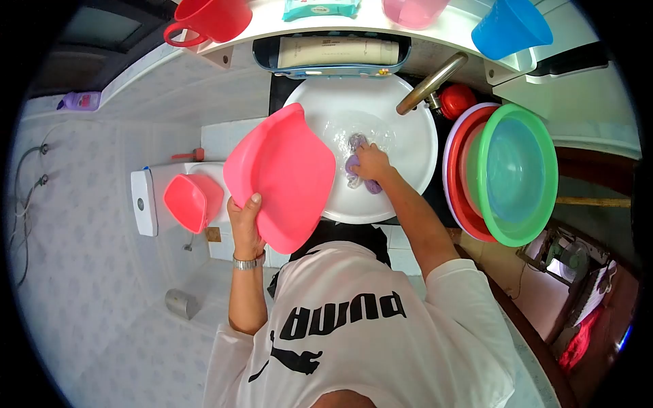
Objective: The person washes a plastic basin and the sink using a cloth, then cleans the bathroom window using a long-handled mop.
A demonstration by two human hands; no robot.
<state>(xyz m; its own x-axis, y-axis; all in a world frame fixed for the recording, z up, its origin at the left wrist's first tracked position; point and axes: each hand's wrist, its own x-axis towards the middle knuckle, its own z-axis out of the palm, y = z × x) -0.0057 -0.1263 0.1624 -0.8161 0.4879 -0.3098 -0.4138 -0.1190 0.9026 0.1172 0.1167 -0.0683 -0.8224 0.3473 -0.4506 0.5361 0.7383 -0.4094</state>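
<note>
My left hand (pixel 245 224) grips the rim of a pink plastic basin (pixel 292 173), thumb on the inside. The basin is tilted and overlaps the left side of the white sink (pixel 418 153). Inside the sink, my right hand (pixel 373 163) is closed on a wet, bunched purple cloth (pixel 352 163), partly hidden under the fingers. Rippling water (pixel 333 132) shows around the cloth. A metal faucet (pixel 432 83) reaches over the sink's upper right edge.
Nested basins (pixel 518 175), green on top, stand right of the sink. A smaller pink tub (pixel 193 202) rests on the toilet (pixel 143 202) at left. Above, a shelf (pixel 272 35) carries a red mug (pixel 212 19), a wipes pack (pixel 321 8) and a blue cup (pixel 511 28).
</note>
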